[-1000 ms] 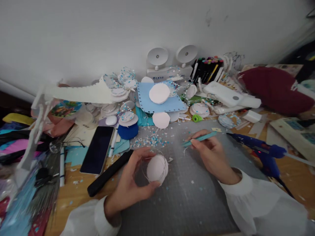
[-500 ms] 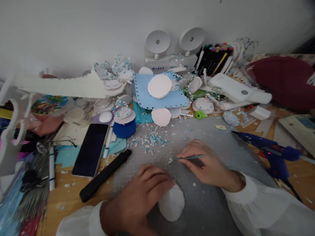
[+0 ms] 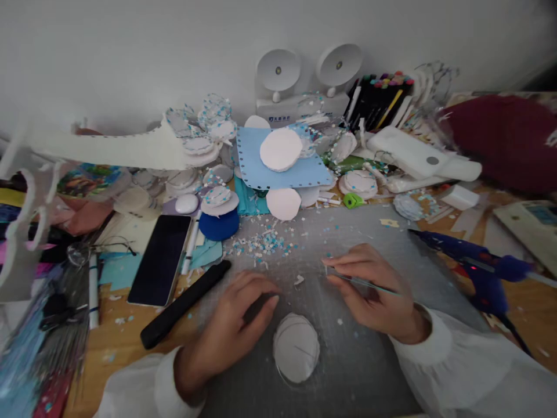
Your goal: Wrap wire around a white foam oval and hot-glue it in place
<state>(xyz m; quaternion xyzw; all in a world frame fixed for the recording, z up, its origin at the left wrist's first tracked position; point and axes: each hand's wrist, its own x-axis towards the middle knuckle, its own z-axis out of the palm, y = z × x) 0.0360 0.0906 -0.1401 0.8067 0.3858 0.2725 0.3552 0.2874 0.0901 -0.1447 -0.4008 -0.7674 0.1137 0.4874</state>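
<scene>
A round white paper disc (image 3: pixel 296 348) lies flat on the grey cutting mat (image 3: pixel 352 377), with faint curved lines on its face. My left hand (image 3: pixel 239 325) rests to the disc's left, thumb and fingers apart, holding nothing and not touching it. Slim teal tweezers (image 3: pixel 374 286) are pinched in my right hand (image 3: pixel 369 290) at the right of the mat, tips pointing left. Whether anything tiny sits between the tips is too small to tell. A small white scrap (image 3: pixel 299 280) lies between the hands, and blue and white confetti bits (image 3: pixel 265 245) are scattered farther back.
A blue glue gun (image 3: pixel 474 261) with a red light lies at the right. On the left are a phone (image 3: pixel 161 261) and a long black case (image 3: pixel 185 305). Paper discs, a blue sheet (image 3: pixel 252 159), markers (image 3: pixel 383 101) and a white lamp unit (image 3: pixel 278 107) crowd the back.
My left hand has come off the white disc and moved left and up, uncovering it. My right hand has shifted slightly right with the tweezers, away from the small scrap, opening its fingers a little.
</scene>
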